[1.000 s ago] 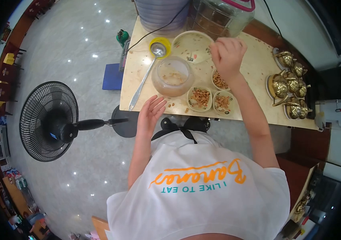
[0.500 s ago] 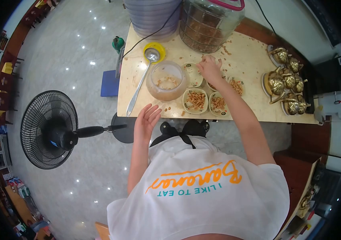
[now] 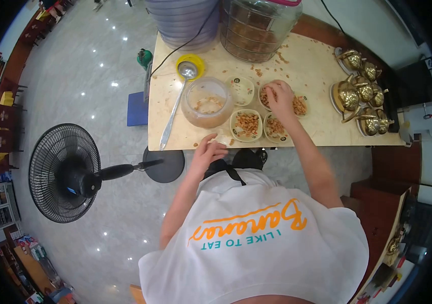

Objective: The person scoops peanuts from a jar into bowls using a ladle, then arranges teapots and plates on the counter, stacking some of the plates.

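My right hand (image 3: 280,99) dips its curled fingers into a small square bowl (image 3: 263,101) of peanuts at the back of the group; its fingertips are partly hidden. At the table's front edge, my left hand (image 3: 209,153) hovers with loosely bent fingers apart, holding nothing I can see. An almost bare bowl (image 3: 240,90) sits left of my right hand. Peanuts fill a front bowl (image 3: 247,125), a second front bowl (image 3: 275,127) and a bowl on the right (image 3: 299,105). The round clear jar (image 3: 207,102) beside them has some peanuts inside.
A long metal ladle (image 3: 174,111) rests on a yellow dish (image 3: 198,63). Stacked tubs (image 3: 183,23) and a big jar (image 3: 257,33) stand behind, with loose peanuts scattered nearby. Gold teapots (image 3: 348,96) are at the right. A black fan (image 3: 66,172) stands left.
My right hand has moved from above the nearly bare bowl to the peanut bowl right of it. My left hand has shifted right along the table edge, its fingers bending more.
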{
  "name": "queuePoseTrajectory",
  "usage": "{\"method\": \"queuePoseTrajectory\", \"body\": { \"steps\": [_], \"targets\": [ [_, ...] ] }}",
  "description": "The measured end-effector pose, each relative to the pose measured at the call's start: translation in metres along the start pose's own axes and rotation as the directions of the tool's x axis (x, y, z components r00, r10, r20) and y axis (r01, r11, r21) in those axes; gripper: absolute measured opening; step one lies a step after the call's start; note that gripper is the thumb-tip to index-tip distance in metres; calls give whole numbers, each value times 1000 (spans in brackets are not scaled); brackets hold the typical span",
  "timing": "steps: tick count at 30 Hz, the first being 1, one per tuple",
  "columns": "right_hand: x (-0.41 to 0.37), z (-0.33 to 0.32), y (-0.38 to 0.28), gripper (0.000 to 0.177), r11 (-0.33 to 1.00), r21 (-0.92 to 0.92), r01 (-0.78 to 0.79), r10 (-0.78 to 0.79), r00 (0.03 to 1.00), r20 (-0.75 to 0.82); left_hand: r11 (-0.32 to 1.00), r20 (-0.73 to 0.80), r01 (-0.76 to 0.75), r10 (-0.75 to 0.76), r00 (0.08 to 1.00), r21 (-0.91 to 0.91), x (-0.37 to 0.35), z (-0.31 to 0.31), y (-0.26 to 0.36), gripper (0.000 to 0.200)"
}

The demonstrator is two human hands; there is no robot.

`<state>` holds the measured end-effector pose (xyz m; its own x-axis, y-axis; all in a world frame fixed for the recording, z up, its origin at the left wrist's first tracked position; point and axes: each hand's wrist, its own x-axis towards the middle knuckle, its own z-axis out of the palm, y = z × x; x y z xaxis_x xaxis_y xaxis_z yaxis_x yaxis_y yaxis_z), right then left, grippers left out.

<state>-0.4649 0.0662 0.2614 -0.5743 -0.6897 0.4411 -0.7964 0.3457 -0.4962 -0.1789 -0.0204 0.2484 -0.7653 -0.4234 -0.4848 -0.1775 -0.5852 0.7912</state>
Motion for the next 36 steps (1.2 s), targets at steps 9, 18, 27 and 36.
{"method": "queuePoseTrajectory", "body": {
  "steps": [9, 18, 27, 36],
  "targets": [
    [-81, -42, -28, 13, 931, 251, -263, 244, 964, 105, 985, 90, 37, -53, 995, 168, 70, 28, -19, 48],
    [-105, -43, -38, 19, 844, 255, -473, 414, 875, 252, 988, 67, -126, 120, 990, 86, 60, 41, -12, 41],
    [-81, -63, -69, 42, 117, 518, -847, 234, 531, 815, 991, 155, -132, 127, 980, 22, 3, 59, 38, 43],
    [-26, -85, -94, 45, 24, 691, -722, 35, 692, 721, 647, 94, -578, 622, 777, 496, -32, 32, 75, 30]
  ]
}}
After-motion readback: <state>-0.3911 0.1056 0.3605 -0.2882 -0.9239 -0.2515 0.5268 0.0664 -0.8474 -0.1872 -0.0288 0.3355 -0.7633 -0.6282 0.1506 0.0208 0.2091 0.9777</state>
